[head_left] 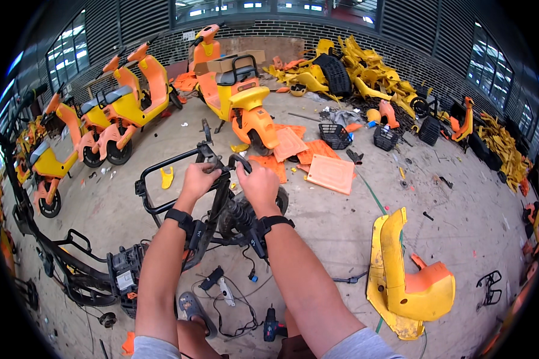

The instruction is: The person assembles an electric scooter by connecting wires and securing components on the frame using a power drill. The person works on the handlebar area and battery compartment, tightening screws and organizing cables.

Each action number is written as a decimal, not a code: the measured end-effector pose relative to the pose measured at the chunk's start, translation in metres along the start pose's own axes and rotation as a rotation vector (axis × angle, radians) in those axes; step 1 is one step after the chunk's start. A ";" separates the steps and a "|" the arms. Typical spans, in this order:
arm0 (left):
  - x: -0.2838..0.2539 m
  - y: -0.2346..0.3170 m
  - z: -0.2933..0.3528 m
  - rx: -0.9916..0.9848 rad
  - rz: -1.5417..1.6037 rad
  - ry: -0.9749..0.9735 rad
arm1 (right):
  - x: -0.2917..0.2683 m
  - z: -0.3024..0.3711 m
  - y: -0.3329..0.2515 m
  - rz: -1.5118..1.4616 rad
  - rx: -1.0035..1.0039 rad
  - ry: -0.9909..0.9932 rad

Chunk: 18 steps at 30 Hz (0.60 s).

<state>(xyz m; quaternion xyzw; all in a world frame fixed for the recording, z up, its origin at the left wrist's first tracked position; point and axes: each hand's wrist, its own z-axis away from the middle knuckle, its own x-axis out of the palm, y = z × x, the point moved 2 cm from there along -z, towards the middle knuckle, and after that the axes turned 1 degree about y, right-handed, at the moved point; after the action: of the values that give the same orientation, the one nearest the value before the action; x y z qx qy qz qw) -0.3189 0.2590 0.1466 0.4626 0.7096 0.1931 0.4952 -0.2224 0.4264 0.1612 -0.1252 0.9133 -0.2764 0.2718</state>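
Between my arms stands a stripped black scooter frame point(220, 196), with a spring shock and a wheel partly hidden behind my right hand. My left hand point(199, 180) is closed at the frame's top, thumb and fingers pinched together; whatever they hold is too small to name. Close beside it, my right hand point(261, 184) curls its fingers round a curved black bar point(239, 160) at the top of the frame. Dark bands circle both wrists. On the floor between my legs lie a cordless drill point(272, 329), loose cables and a black-and-white part point(224, 291).
A yellow and orange body panel point(410, 284) lies at the right. Another bare scooter frame point(72, 281) is at the left. Behind stand several yellow-orange scooters point(144, 102). Orange panels point(330, 173), black baskets point(335, 136) and a yellow parts heap point(371, 66) are farther back.
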 end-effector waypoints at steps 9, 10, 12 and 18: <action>-0.002 0.001 -0.002 -0.065 0.009 -0.095 | 0.001 0.000 0.002 -0.003 -0.008 0.011; -0.001 0.002 -0.002 -0.042 0.033 -0.090 | 0.002 0.000 0.003 -0.009 -0.009 0.006; -0.001 0.006 0.000 -0.003 0.083 -0.078 | 0.002 -0.001 0.003 0.011 -0.011 0.013; -0.004 0.011 0.004 -0.166 0.137 -0.041 | -0.001 0.000 -0.001 0.013 -0.016 0.027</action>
<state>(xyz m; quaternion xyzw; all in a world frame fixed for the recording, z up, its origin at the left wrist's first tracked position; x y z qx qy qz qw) -0.3102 0.2607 0.1549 0.4713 0.6474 0.2752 0.5320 -0.2218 0.4259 0.1618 -0.1178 0.9198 -0.2691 0.2601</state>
